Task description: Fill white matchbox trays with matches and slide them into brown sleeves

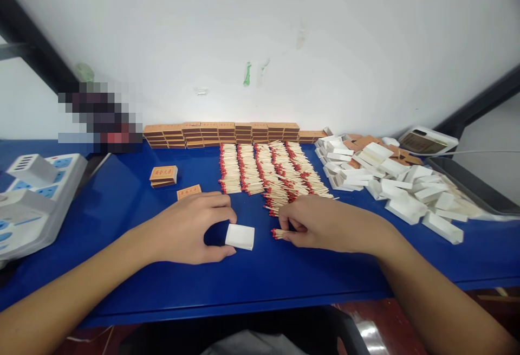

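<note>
My left hand [193,227] grips the left end of a small white matchbox tray [241,237] between thumb and fingers, low over the blue table. A small bunch of red-tipped matches [278,233] is pinched in my right hand [331,224], just right of the tray, heads pointing left. Behind my right hand lie rows of loose matches [268,168], the nearest ones touching or close to its fingers. An orange matchbox sleeve [189,190] is partly hidden behind my left hand. Farther back sit stacked matchboxes [163,175].
A long stack of matchboxes [211,134] lines the wall. Right of the matches, white trays [406,203] and orange sleeves lie heaped beside a white device [428,141] with a cable. A power strip [67,198] with plugs stands at left. The blue table's [195,295] front edge is near me.
</note>
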`<state>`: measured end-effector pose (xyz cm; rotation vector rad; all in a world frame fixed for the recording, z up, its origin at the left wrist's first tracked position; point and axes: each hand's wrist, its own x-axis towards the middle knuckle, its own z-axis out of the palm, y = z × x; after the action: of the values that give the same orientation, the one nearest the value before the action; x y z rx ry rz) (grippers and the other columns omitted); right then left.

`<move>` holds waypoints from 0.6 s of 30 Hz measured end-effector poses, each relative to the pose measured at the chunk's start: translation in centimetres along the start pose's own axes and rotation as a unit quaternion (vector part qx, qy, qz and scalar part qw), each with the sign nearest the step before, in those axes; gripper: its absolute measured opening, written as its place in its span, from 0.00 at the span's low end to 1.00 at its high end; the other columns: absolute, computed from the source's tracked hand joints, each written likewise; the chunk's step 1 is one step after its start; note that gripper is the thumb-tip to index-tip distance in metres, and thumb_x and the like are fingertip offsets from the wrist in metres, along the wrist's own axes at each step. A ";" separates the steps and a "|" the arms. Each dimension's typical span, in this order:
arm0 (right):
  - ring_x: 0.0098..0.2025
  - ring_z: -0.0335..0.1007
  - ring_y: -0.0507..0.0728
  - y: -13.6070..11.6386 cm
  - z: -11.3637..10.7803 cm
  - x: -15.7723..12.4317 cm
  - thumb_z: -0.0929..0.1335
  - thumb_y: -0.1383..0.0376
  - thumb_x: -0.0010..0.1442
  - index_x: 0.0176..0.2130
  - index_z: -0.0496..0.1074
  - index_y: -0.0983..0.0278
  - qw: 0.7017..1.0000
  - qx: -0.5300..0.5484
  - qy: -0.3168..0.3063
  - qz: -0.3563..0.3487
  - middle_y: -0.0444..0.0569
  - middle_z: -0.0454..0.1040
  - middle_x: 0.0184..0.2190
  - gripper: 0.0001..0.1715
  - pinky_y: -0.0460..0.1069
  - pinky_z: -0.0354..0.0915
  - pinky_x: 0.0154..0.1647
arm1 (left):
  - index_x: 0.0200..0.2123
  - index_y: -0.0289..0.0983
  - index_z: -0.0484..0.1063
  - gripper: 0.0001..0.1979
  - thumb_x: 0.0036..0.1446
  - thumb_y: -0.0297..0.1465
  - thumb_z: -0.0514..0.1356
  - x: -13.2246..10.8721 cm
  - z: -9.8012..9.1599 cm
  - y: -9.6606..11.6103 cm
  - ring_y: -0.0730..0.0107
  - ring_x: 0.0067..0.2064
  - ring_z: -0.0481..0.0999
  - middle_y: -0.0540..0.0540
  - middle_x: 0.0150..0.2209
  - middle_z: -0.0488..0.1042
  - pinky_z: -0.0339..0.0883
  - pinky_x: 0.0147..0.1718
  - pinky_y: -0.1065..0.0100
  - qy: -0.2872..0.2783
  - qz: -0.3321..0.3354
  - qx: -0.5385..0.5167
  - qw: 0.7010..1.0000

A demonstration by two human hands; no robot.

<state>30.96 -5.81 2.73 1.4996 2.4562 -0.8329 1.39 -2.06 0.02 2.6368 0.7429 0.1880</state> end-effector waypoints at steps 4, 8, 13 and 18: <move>0.27 0.63 0.52 -0.2 0.1 0.1 0.72 0.70 0.59 0.32 0.70 0.62 1.000 -0.019 -0.013 0.011 0.42 0.73 0.27 0.07 0.49 0.50 0.29 | 0.44 0.40 0.78 0.14 0.61 0.42 0.69 0.0 0.1 -0.1 0.62 0.42 0.77 0.47 0.42 0.76 0.64 0.40 0.63 -0.004 -0.005 0.006 1.000; 0.25 0.59 0.51 -0.3 0.2 0.3 0.71 0.70 0.59 0.30 0.68 0.61 1.000 -0.026 -0.015 0.009 0.40 0.69 0.24 0.08 0.49 0.48 0.28 | 0.45 0.40 0.78 0.13 0.63 0.41 0.68 0.1 0.2 -0.3 0.63 0.42 0.77 0.47 0.42 0.76 0.64 0.41 0.64 0.002 0.004 0.009 1.000; 0.26 0.60 0.51 -0.4 0.3 0.7 0.72 0.70 0.58 0.31 0.68 0.61 1.000 -0.022 -0.008 0.011 0.41 0.70 0.26 0.09 0.48 0.49 0.28 | 0.47 0.40 0.79 0.13 0.64 0.41 0.68 0.2 0.3 -0.3 0.64 0.42 0.77 0.48 0.42 0.76 0.62 0.41 0.64 0.006 0.007 0.020 1.000; 0.26 0.58 0.51 -0.4 0.1 0.9 0.71 0.72 0.56 0.29 0.65 0.61 0.999 -0.028 -0.004 0.018 0.40 0.69 0.25 0.11 0.49 0.47 0.28 | 0.47 0.40 0.79 0.13 0.65 0.41 0.68 0.1 0.3 -0.4 0.64 0.42 0.77 0.48 0.42 0.76 0.62 0.41 0.64 0.009 0.012 0.024 1.000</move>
<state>30.11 -5.30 2.42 1.5130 2.4180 -0.7555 1.35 -1.78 -0.47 2.6936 0.7308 0.2024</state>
